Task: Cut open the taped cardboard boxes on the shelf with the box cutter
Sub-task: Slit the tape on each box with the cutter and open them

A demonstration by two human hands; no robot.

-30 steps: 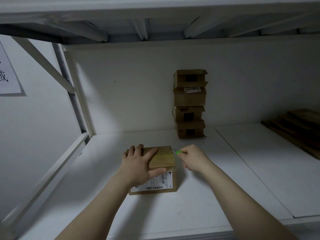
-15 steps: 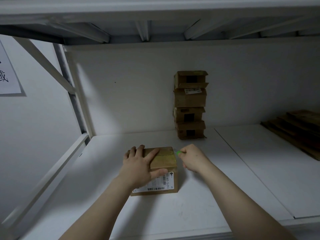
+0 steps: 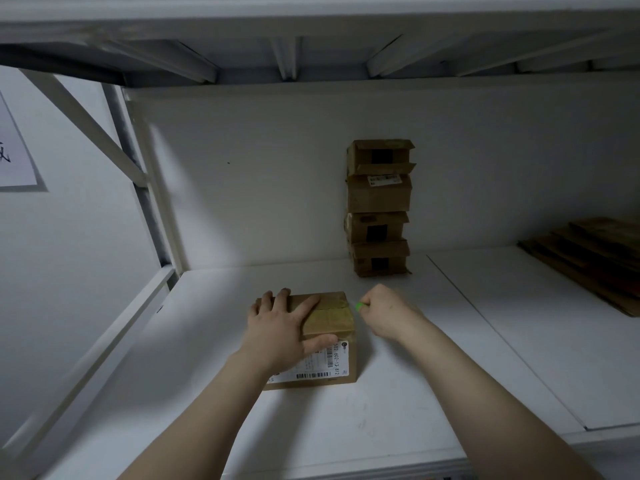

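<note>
my left hand (image 3: 280, 336) presses flat on the taped brown cardboard box (image 3: 329, 317) while my right hand (image 3: 389, 315) grips the green box cutter (image 3: 359, 306) at its right top edge.

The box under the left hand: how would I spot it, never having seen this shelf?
On the white shelf, look in front of the stack of four boxes at the back wall. The cardboard box sits alone there, the left hand flat on top. Unlike the stacked ones, it has a large barcode label facing you.
</note>
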